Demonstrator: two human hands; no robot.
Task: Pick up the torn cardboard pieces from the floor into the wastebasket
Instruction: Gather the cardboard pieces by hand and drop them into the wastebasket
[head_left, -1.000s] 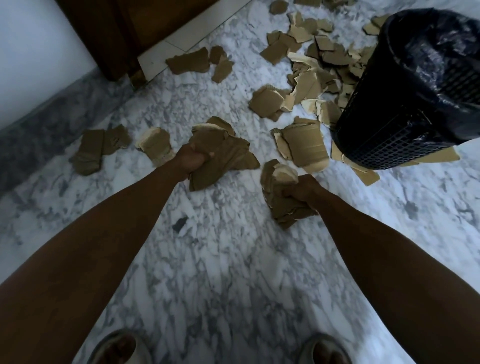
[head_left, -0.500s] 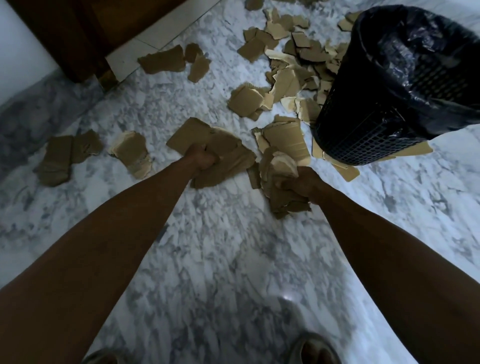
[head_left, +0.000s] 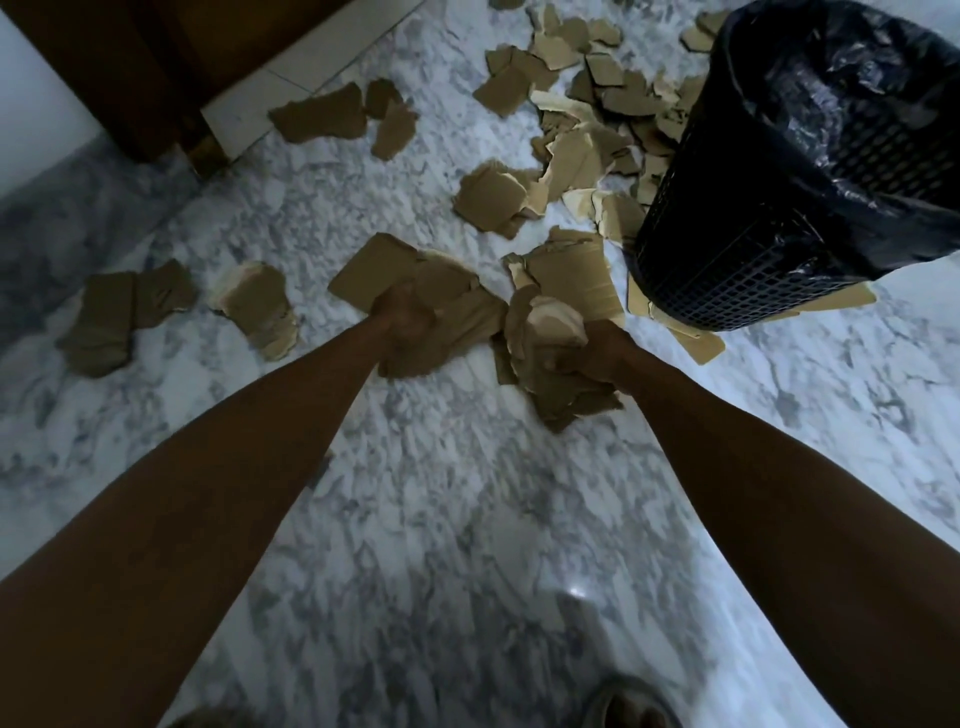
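**Both fists full of cardboard, basket at 2 o'clock**

Left hand (head_left: 404, 323): fingers curled tight around a sheaf of large flat pieces (head_left: 447, 312) that fan out toward 10 and 3 o'clock. Fingertips hidden under the sheets; the number of pieces in the grip cannot be counted.

Right hand (head_left: 592, 356): fingers clamped on a thicker crumpled wad (head_left: 545, 358), several layers, with torn edges hanging below the fist toward 6 o'clock. The two bundles almost touch at frame centre.

Wastebasket (head_left: 753, 208): one, black mesh with a dark plastic liner, at 2 o'clock, just beyond the right hand. It stands on a flat piece that sticks out from under its base.

Loose pieces on the marble floor (head_left: 467, 493):
- 9 o'clock: three, two dark pieces touching (head_left: 111, 317) and one pale (head_left: 257, 306).
- 11 o'clock, near the wooden door (head_left: 156, 62): about three.
- 12 to 1 o'clock: a dense overlapping scatter (head_left: 587, 119) reaching the basket's wall, too jumbled to count.

One foot at 6 o'clock.
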